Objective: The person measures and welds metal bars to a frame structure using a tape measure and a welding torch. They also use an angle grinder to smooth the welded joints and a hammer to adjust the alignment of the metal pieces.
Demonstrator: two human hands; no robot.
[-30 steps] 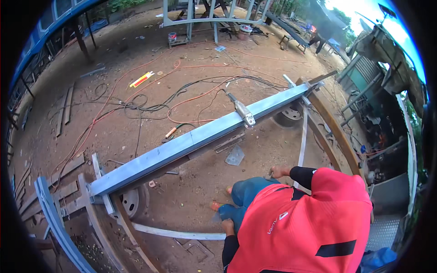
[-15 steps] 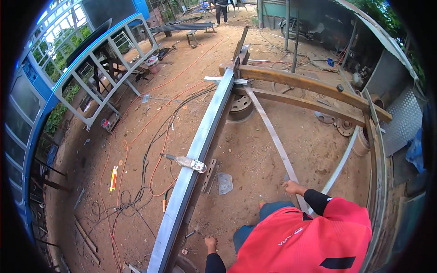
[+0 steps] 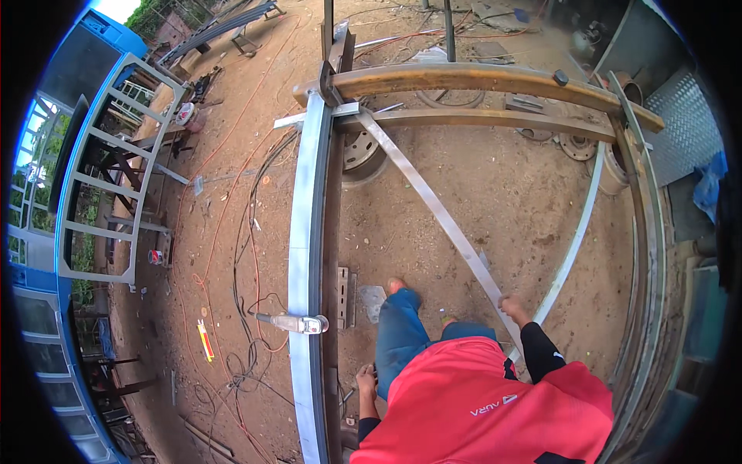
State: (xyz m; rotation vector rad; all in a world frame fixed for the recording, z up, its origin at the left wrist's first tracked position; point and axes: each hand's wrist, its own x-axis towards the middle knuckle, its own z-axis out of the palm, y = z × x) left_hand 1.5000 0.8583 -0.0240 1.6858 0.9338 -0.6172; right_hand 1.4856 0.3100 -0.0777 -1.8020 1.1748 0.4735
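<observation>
My right hand (image 3: 515,308) is closed round the near part of a long flat metal bar (image 3: 433,203). The bar slants from the far left corner of a steel frame down toward my legs. My left hand (image 3: 366,381) hangs low beside my left leg with its fingers curled. Anything inside it is too small to make out. Just left of this hand runs a long silver metal beam (image 3: 307,201) along a brown steel member (image 3: 331,232). Across the silver beam lies an angle grinder (image 3: 297,322); neither hand touches it.
A rusty crossbeam (image 3: 464,80) spans the far side. A second pale strip (image 3: 576,243) curves at the right, by the frame's right rail (image 3: 645,224). Cables and hoses (image 3: 247,363) snake over the dirt at left. A slotted metal piece (image 3: 345,298) and wheel rims (image 3: 363,158) sit low.
My view has turned, so the silver beam now stands nearly upright in the picture. More of my legs shows, with one foot further forward. My right hand stays on the flat bar.
</observation>
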